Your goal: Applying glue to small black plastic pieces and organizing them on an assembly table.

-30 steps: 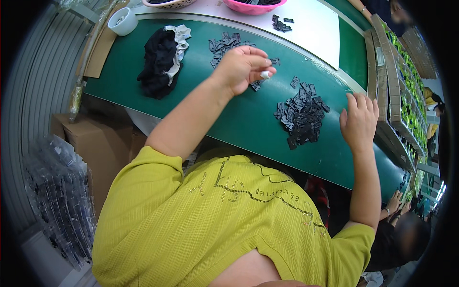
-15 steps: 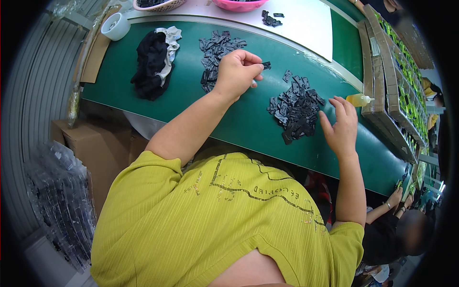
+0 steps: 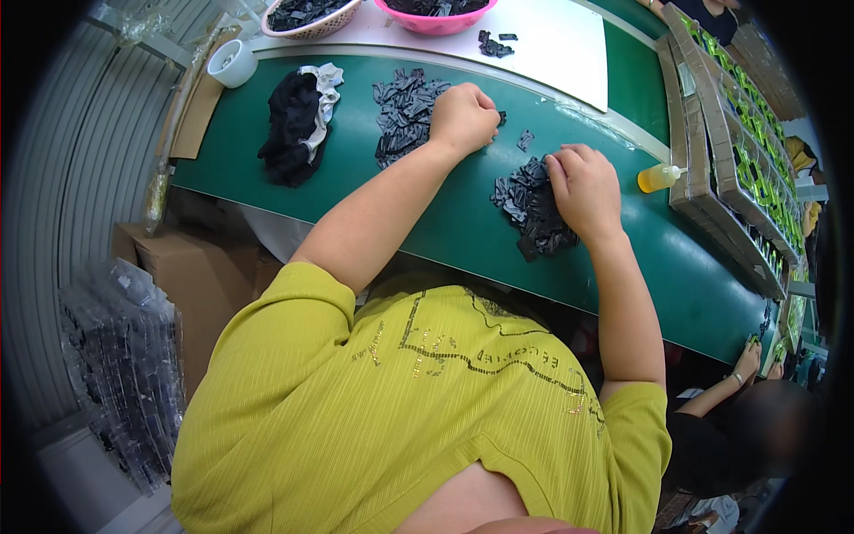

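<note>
My left hand (image 3: 464, 121) is closed beside the left heap of small black plastic parts (image 3: 402, 125). One dark small black plastic part (image 3: 503, 117) pokes out past its fingers. Over the upper right edge of a second heap of black parts (image 3: 541, 218) rests my right hand (image 3: 587, 185), its fingers curled down and the thumb against the heap. Whatever those fingertips pinch is hidden. A single loose black part (image 3: 526, 139) lies on the green tabletop (image 3: 427, 214) between the two hands.
A yellow-filled squeeze bottle (image 3: 656, 178) stands by stacked cardboard trays (image 3: 712, 151) at right. Bunched black-and-white cloth (image 3: 292, 129) and a white cup (image 3: 232, 64) are at left. Behind are a pink basin (image 3: 436, 21) and a beige basket (image 3: 311, 25) of black parts. A person's hands (image 3: 745, 365) work lower right.
My right hand has moved left onto the right heap, its fingers going from spread to curled. My left hand has shifted slightly right and turned over, still with the black part.
</note>
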The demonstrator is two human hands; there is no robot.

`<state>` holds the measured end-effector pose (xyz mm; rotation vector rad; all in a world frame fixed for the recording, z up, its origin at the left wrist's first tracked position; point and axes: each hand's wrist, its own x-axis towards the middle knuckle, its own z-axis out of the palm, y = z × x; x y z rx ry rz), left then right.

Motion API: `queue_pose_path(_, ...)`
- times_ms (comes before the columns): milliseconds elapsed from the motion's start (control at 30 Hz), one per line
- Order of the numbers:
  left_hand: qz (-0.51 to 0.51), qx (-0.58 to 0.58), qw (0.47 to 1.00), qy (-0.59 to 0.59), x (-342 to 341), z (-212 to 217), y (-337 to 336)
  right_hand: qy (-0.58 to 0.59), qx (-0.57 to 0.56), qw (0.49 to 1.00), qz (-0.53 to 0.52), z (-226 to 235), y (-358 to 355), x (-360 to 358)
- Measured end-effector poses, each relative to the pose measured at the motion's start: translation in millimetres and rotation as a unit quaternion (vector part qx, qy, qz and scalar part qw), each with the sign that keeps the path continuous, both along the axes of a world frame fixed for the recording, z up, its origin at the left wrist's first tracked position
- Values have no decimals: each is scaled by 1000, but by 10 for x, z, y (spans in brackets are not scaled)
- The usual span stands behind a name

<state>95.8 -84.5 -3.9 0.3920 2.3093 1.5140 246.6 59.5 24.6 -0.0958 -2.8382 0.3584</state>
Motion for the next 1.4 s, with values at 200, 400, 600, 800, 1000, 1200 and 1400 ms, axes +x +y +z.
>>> queue_pose_path(200,46,20,999,15,-80,85,114,-78,-11,994,-79,-50,-83,-493)
queue_pose_path(400,-83,-26,996,-27,65,47,52,-162,-48,983,-74,38,82,-717)
queue_pose_path(600,-109,-34,947,300,585,-38,-347,-131,-101,985,-45,-123,270,-866)
queue_pose_path(800,-1,-90,888,451,-203,79,-892,-36,-263,955,-133,-204,625,-1633)
queue_pose_path(1000,-142,-297,858,394,-569,-104,-873,-59,-234,950,-197,-197,585,-1832)
queue_pose_path(1200,-194,-275,852,402,-350,-177,-797,-27,-223,974,-12,-38,609,-575)
queue_pose_path(1400,-290,-165,851,404,-247,24,-1047,-65,-92,994,1,11,397,694)
